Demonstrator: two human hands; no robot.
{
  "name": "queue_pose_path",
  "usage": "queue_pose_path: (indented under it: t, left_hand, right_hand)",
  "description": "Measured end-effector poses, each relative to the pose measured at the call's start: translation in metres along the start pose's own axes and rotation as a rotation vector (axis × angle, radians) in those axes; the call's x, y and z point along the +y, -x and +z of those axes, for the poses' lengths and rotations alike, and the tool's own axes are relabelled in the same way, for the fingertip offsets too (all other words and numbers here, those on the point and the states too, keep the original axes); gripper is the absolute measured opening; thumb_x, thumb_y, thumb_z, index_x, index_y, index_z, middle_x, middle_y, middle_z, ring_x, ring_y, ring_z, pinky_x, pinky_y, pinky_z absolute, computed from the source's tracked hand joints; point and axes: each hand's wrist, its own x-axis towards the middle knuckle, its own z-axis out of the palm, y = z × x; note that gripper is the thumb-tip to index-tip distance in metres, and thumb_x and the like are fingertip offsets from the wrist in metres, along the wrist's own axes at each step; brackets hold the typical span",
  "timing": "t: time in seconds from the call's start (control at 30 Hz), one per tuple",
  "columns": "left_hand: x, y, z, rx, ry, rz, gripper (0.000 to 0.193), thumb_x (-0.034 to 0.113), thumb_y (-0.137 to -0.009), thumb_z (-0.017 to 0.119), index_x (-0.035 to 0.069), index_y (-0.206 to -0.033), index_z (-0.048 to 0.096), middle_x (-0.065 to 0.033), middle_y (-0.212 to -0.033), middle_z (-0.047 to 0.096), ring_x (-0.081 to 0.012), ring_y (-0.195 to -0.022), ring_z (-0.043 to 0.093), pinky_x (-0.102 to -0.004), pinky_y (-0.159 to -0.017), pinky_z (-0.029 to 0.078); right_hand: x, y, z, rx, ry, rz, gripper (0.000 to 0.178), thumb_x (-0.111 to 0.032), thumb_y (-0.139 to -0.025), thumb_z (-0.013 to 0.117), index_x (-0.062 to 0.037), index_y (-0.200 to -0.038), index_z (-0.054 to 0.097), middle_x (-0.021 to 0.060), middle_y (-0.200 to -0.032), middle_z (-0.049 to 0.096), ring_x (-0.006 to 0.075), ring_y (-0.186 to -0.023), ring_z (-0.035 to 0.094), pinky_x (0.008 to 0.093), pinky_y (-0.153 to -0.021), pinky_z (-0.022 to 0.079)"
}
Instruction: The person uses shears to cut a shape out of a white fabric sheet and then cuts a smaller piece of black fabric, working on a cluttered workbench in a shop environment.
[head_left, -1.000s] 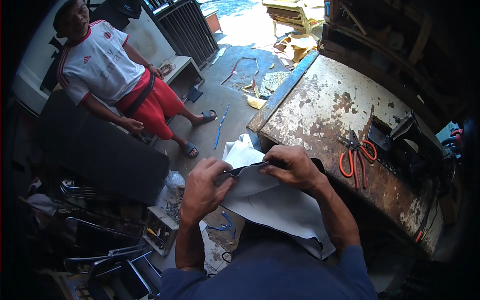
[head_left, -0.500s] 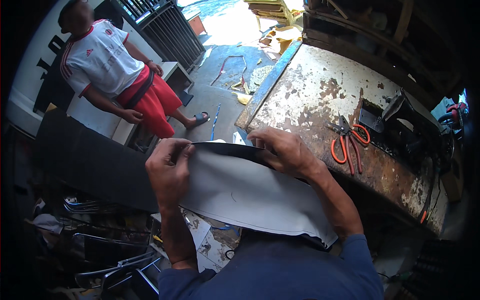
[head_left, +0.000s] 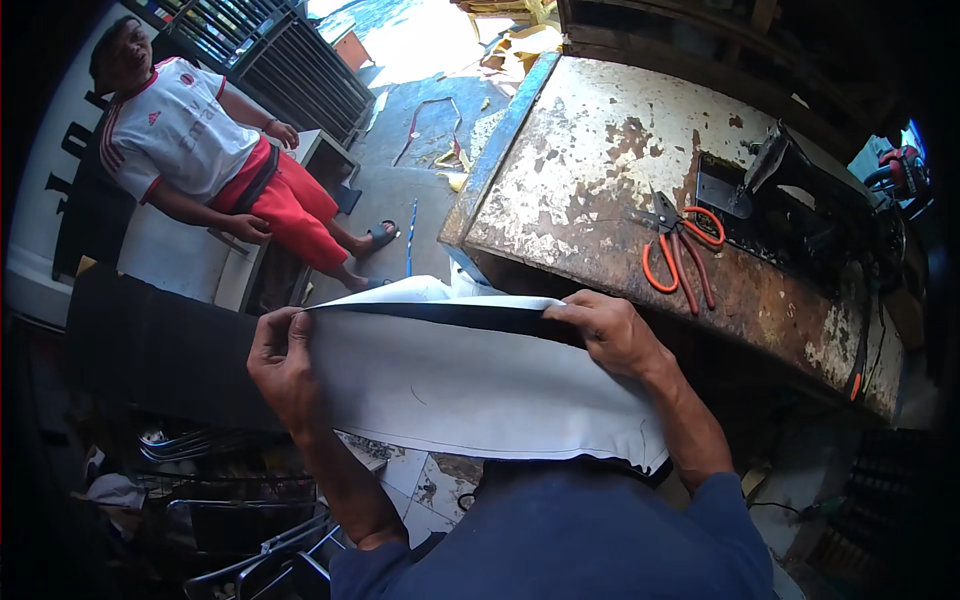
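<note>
A wide sheet of pale grey-white material [head_left: 470, 390], perhaps leatherette, hangs in front of my body with its dark side showing along the folded top edge. My left hand [head_left: 285, 365] pinches its upper left corner between thumb and fingers. At the upper right, my right hand [head_left: 612, 332] grips the edge, fingers closed over it. Between the hands the top edge gapes, and a white flap stands up behind the dark strip. A short curved pen-like mark shows on the pale face, and a thin line runs along its lower edge.
On the worn workbench [head_left: 560, 190] to the right lie orange-handled scissors [head_left: 668, 245] and red-handled pliers [head_left: 690, 275]. A black sewing machine [head_left: 790, 190] stands beyond them. Another person [head_left: 190, 140] stands at the far left. Metal-framed chairs [head_left: 260, 550] fill the lower left.
My hands have moved apart, stretching the top edge wider, and the white flap now shows behind it. The view has shifted, and the other person's arm hangs about the same.
</note>
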Motion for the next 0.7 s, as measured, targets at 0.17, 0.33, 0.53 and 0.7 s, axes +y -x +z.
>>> queue_pose_path:
  t: [0.17,0.33,0.53,0.7]
  left_hand:
    - [-0.003,0.004,-0.007,0.096,-0.069,0.022,0.016,0.015,-0.102,0.073,0.0,-0.098,0.07,-0.0007,-0.088,0.066,-0.0105,-0.083,0.058,-0.0262,-0.08,0.047]
    - [-0.014,0.005,-0.011,0.13,-0.063,0.021,0.018,0.017,-0.103,0.071,0.0,-0.098,0.07,-0.0017,-0.089,0.067,-0.0114,-0.085,0.059,-0.0269,-0.081,0.047]
    - [-0.027,-0.001,-0.026,0.089,-0.114,0.026,0.022,0.021,-0.105,0.07,0.0,-0.102,0.071,-0.0005,-0.091,0.066,-0.0103,-0.084,0.057,-0.0255,-0.08,0.047]
    - [-0.031,-0.008,-0.027,0.07,-0.084,0.009,0.02,0.019,-0.104,0.071,-0.001,-0.103,0.072,-0.0022,-0.091,0.068,-0.0115,-0.085,0.059,-0.0259,-0.082,0.048]
  right_hand:
    - [-0.019,0.009,-0.021,-0.144,-0.177,-0.023,0.037,-0.001,-0.091,0.065,-0.0079,-0.126,0.074,0.0163,-0.105,0.074,0.0342,-0.097,0.074,0.0397,-0.087,0.059]
    - [-0.013,0.028,-0.044,-0.38,-0.211,0.109,0.06,-0.052,-0.092,0.076,-0.0102,-0.133,0.071,0.0188,-0.133,0.064,0.0378,-0.121,0.064,0.0458,-0.101,0.052]
    - [0.009,0.072,-0.06,-0.534,0.041,0.353,0.063,-0.058,-0.083,0.081,-0.018,-0.131,0.074,0.0169,-0.137,0.062,0.0382,-0.134,0.056,0.0495,-0.109,0.046]
    - [0.02,0.108,-0.063,-0.391,-0.003,0.497,0.068,-0.057,-0.083,0.08,-0.0087,-0.13,0.073,0.0164,-0.131,0.066,0.038,-0.128,0.061,0.0467,-0.106,0.05]
